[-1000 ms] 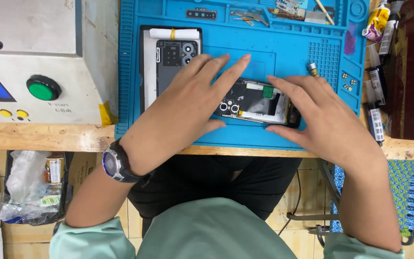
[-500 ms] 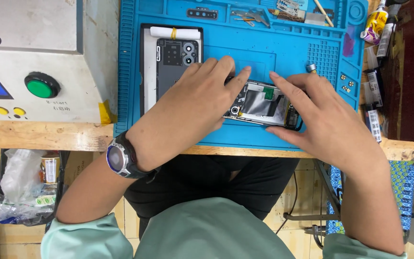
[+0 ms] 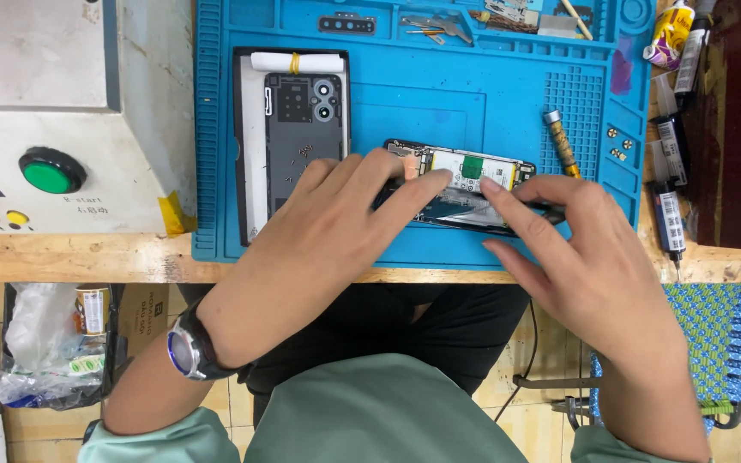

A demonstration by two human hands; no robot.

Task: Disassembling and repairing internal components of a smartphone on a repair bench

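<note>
Opened smartphone lying flat on the blue repair mat, back cover off, battery and green-tabbed board exposed, pinned under both grips. Left hand laid over the near-left part of the phone, fingers spread and pressing down, index fingertip touching the upper left corner of the board area; no clenching, a flat holding grip on the phone. Right hand at the phone's right end, fingertips pinching its lower right edge, thumb underneath toward the body; whether a slim tool sits between those fingers cannot be told. Just left of the left grip, touching nothing: removed dark back cover resting in a black tray with a rolled white strip at its far end. Just beyond the right grip, a small screwdriver lying on the mat. Farther beyond both grips, tweezers in the mat's top tray. Wristwatch on the left wrist, below the wooden counter edge. Well left of the grips, a grey machine with a green button.
</note>
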